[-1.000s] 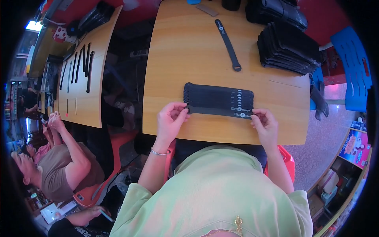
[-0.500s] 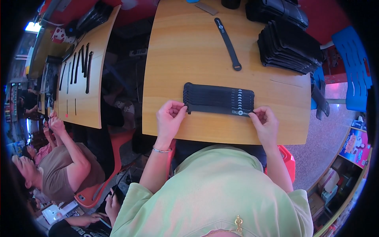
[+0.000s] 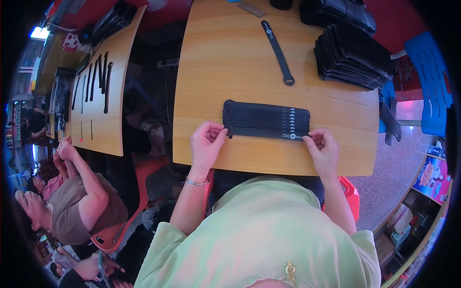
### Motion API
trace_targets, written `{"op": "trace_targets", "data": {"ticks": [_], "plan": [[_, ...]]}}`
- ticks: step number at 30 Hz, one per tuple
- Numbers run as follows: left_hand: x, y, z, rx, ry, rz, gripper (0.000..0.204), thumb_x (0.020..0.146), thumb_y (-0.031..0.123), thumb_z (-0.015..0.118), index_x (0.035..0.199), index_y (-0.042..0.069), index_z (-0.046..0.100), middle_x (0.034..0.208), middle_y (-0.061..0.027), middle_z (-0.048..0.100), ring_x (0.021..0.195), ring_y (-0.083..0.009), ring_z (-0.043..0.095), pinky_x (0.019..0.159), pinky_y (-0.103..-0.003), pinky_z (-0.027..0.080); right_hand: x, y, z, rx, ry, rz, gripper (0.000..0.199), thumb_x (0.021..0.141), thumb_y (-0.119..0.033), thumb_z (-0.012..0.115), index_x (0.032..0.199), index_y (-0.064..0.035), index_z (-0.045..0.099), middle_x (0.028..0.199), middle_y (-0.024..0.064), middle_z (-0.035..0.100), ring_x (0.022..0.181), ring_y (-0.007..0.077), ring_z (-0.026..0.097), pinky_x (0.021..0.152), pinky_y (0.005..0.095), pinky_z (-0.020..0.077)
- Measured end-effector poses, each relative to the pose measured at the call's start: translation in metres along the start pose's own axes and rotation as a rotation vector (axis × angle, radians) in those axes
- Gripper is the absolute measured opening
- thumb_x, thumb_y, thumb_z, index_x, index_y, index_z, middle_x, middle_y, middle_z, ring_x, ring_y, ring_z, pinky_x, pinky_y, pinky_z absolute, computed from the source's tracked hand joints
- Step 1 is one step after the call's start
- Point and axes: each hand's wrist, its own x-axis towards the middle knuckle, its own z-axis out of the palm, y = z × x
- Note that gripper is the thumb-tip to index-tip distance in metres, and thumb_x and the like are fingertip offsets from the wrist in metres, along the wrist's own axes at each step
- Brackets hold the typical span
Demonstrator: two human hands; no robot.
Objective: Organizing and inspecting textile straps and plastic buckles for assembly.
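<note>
Several black straps (image 3: 259,117) lie overlapped on the wooden table in front of me, staggered so that a white mark shows on each near its right end. My left hand (image 3: 207,143) is closed in a pinch at the left end of the nearest strap. At that strap's right end, my right hand (image 3: 322,145) pinches the corner between thumb and fingers. A single dark strap (image 3: 277,53), with a slotted loop at its near end, lies farther off by itself.
A tall pile of black straps (image 3: 350,60) stands at the far right, with black packs (image 3: 338,14) behind it. A thin stick (image 3: 349,101) lies below the pile. To the left, a co-worker (image 3: 81,201) sits at another table (image 3: 113,129) bearing dark straps. A blue chair (image 3: 430,81) is at right.
Both my hands and the overlapped straps stay in place. At the lower left, another person's hands and arms have shifted.
</note>
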Motion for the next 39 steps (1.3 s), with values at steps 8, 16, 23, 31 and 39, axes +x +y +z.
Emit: {"op": "trace_targets", "data": {"ticks": [8,16,23,31,39], "plan": [[-0.0008,-0.002,0.0015,0.001,0.004,0.007,0.008,0.08,-0.001,0.068,0.084,0.0,0.061,0.071,-0.0005,0.061,0.06,-0.0036,0.054,0.055,-0.017,0.044,-0.0003,0.0003,0.0015,-0.042,0.022,0.013,0.014,0.078,-0.005,0.073,0.085,-0.0027,0.06,0.071,-0.0024,0.058,0.061,0.0039,0.05,0.054,0.0179,0.0419],[-0.0002,-0.0041,0.0022,0.037,0.013,0.025,0.008,0.08,-0.001,0.067,0.084,-0.001,0.061,0.07,-0.0011,0.061,0.06,-0.0037,0.054,0.054,-0.017,0.044,0.0012,0.0006,0.0021,-0.105,0.013,-0.027,0.013,0.076,-0.003,0.073,0.081,-0.0025,0.06,0.07,-0.0002,0.058,0.059,0.0055,0.051,0.053,0.0196,0.042],[-0.0004,-0.0019,0.0028,0.039,0.019,0.034,0.008,0.08,-0.002,0.067,0.084,-0.001,0.061,0.07,-0.0013,0.061,0.059,-0.0037,0.054,0.054,-0.017,0.044,0.0018,-0.0003,0.0023,-0.15,0.02,-0.061,0.013,0.075,-0.003,0.072,0.08,-0.002,0.06,0.069,0.0015,0.058,0.057,0.0068,0.052,0.052,0.0205,0.0422],[0.0,-0.0045,0.0027,0.043,0.016,0.028,0.008,0.08,-0.001,0.067,0.084,-0.001,0.061,0.07,-0.0015,0.061,0.059,-0.0036,0.054,0.054,-0.017,0.044,0.0016,-0.0003,0.0037,-0.17,0.025,-0.048,0.014,0.076,-0.004,0.072,0.08,-0.0014,0.059,0.069,0.0026,0.058,0.057,0.008,0.053,0.052,0.0216,0.0436],[0.0002,-0.0051,0.0028,0.055,0.02,0.037,0.008,0.08,-0.001,0.067,0.084,0.0,0.061,0.07,-0.0015,0.061,0.059,-0.0037,0.055,0.054,-0.017,0.045,0.0025,0.0002,0.0037,-0.191,0.021,-0.052,0.014,0.076,-0.004,0.072,0.08,-0.0012,0.059,0.069,0.004,0.059,0.057,0.0093,0.055,0.052,0.0225,0.0446]]}}
